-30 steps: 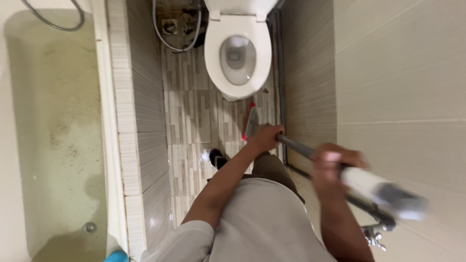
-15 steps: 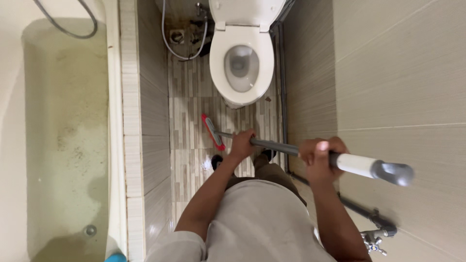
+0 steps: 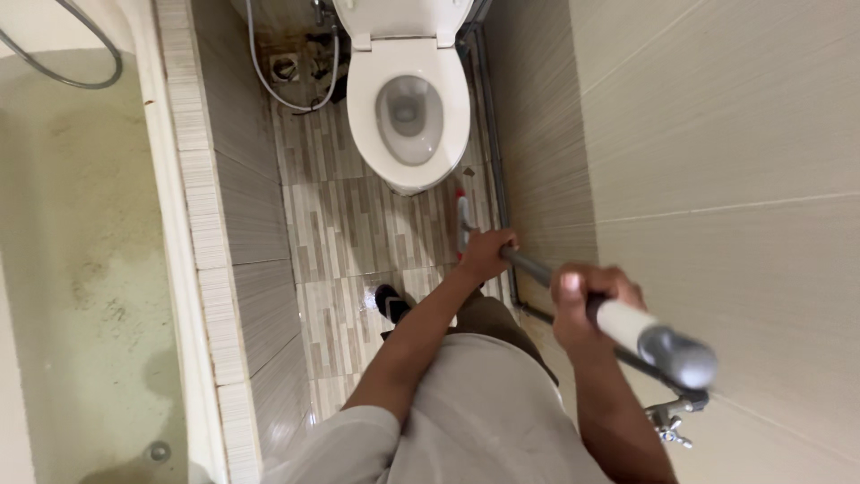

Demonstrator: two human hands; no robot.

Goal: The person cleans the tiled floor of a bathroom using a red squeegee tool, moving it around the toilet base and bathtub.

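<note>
- Here, the left hand [image 3: 486, 254] has its grip closed round the grey pole of a floor brush [image 3: 537, 269], low on the shaft.
- The right hand [image 3: 587, 300] is wrapped tight just below the white handle end.
- The red-edged brush head [image 3: 462, 215] sits on the tiled floor [image 3: 349, 224], right of the toilet [image 3: 408, 108], near the wall.

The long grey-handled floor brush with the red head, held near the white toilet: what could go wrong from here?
1. The floor brush with the red head works close to the white toilet and the grey pipe along the wall; a hard stroke may knock them.
2. The striped floor tiles shine as if wet near the black shoe, so a slip seems possible.
3. The right hand grips near the handle's end, close to the metal tap.
</note>
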